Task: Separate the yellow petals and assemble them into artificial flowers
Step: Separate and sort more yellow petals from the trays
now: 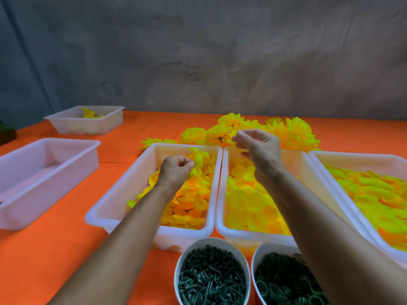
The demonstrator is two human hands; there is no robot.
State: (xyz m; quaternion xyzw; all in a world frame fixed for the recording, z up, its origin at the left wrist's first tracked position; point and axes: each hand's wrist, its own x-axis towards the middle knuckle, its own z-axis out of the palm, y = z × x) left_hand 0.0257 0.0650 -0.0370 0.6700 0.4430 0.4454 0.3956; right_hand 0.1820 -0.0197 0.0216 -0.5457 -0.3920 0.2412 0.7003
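Petals [193,208] fill the tray beneath the left grip [176,170], curled among them; finished flowers [286,130] lie beyond the right grip [257,146], seemingly pinching nothing. Plenty remains.

Both hands [176,170] [259,146] forward, fingers curled

Table cover: orange cloth [66,249] under everything.
Back wall: grey, mottled wall [220,62].
Far left edge: dark object [6,134], too cut off to tell.
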